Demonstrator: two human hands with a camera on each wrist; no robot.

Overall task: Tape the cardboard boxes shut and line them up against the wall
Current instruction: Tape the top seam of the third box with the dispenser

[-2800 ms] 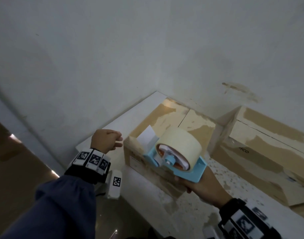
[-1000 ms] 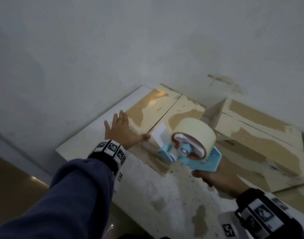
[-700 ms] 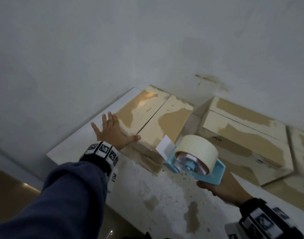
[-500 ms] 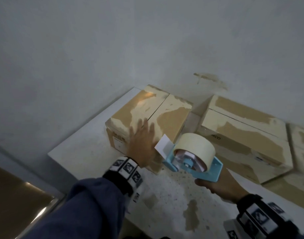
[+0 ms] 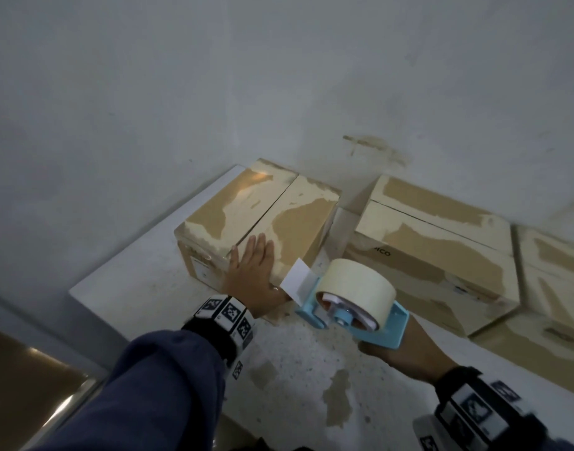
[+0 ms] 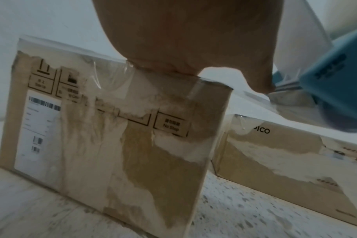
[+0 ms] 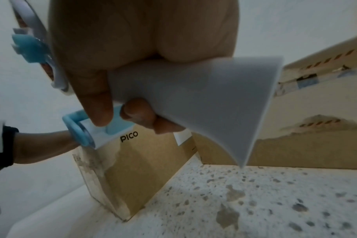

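Note:
A worn cardboard box (image 5: 263,216) stands on the white ledge (image 5: 133,281), its far end against the wall. My left hand (image 5: 251,271) lies flat, fingers straight, on the near end of its top; in the left wrist view the palm (image 6: 183,32) presses the top edge of that box (image 6: 112,136). My right hand (image 5: 406,353) grips a blue tape dispenser (image 5: 354,301) with a cream roll, held just off the box's near right corner. Its fingers (image 7: 96,99) curl round the dispenser handle (image 7: 194,96). A second box (image 5: 441,255) sits to the right.
A third box (image 5: 555,271) lies at the right edge, with another (image 5: 539,349) in front of it. The speckled, stained ledge ends at the left in a drop to a shiny brown floor (image 5: 28,385). A grey wall (image 5: 279,76) closes the back.
My left hand came off the box's left side and now lies flat on its near end. The right hand kept the dispenser close to the near right corner.

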